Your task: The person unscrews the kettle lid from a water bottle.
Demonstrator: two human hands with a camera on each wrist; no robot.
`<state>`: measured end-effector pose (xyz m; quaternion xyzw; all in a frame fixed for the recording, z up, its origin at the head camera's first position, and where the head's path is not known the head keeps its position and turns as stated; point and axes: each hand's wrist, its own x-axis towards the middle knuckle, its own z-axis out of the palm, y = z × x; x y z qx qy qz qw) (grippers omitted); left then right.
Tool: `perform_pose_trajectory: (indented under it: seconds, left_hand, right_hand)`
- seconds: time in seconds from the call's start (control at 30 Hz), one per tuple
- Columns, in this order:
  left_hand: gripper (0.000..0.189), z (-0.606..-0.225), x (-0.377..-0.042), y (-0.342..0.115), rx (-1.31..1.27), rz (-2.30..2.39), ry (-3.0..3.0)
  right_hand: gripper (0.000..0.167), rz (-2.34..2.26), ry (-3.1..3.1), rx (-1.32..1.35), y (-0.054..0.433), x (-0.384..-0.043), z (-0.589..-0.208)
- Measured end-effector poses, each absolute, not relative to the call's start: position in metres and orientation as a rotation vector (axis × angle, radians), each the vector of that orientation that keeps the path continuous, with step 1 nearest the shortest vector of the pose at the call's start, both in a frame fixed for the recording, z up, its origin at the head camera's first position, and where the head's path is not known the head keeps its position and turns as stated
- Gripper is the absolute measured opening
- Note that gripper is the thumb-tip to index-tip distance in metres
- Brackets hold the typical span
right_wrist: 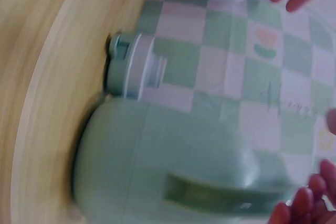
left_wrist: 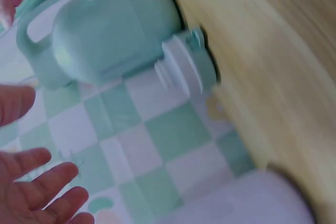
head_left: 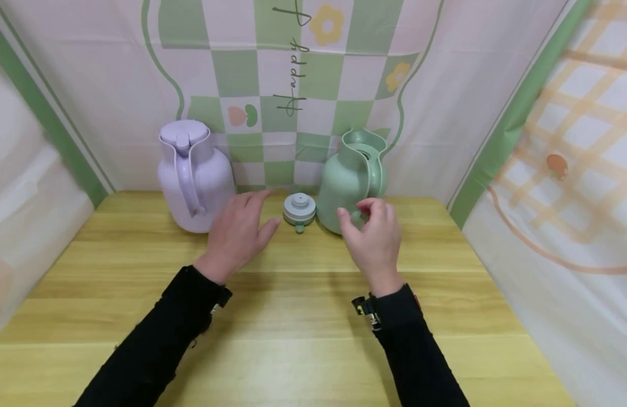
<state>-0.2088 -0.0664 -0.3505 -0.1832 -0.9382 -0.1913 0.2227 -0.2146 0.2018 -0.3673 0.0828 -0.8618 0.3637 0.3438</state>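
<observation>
A green thermos jug (head_left: 341, 183) stands upright at the back of the table, its top uncovered and its handle facing the person. Beside it, a lid (head_left: 299, 209) lies upside down, grey underside up, with a small green tab toward the front. On the left stands a lilac thermos jug (head_left: 203, 175) with its lid in place. My left hand (head_left: 237, 232) hovers in front of the lilac jug, fingers extended, holding nothing. Near the green jug's handle (right_wrist: 226, 195), my right hand (head_left: 374, 237) has loosely bent fingers with nothing between them.
The wooden table (head_left: 272, 339) carries both jugs and the lid near its back edge. Behind it hangs a green and white checkered cloth (head_left: 277, 73). More printed cloth (head_left: 562, 192) hangs at the right side.
</observation>
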Motion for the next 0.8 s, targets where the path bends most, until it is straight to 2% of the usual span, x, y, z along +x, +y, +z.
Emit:
perform_pose_trajectory:
  seconds: [0.17,0.43,0.53,0.8]
  left_hand:
    - [0.077,-0.356,-0.199,-0.081,-0.538,-0.213,-2.509]
    - [0.1,-0.365,-0.184,-0.093,-0.461,-0.176,-2.739]
    - [0.103,-0.374,-0.182,-0.095,-0.446,-0.178,-2.793]
    - [0.104,-0.393,-0.18,-0.096,-0.419,-0.198,-2.84]
  right_hand:
    - [0.049,0.683,-2.368,0.37,0.183,-0.204,-0.371]
    - [0.088,0.387,-2.666,0.497,0.159,-0.191,-0.381]
    - [0.098,0.316,-2.816,0.477,0.153,-0.188,-0.385]
    - [0.111,0.177,-2.947,0.439,0.144,-0.187,-0.4]
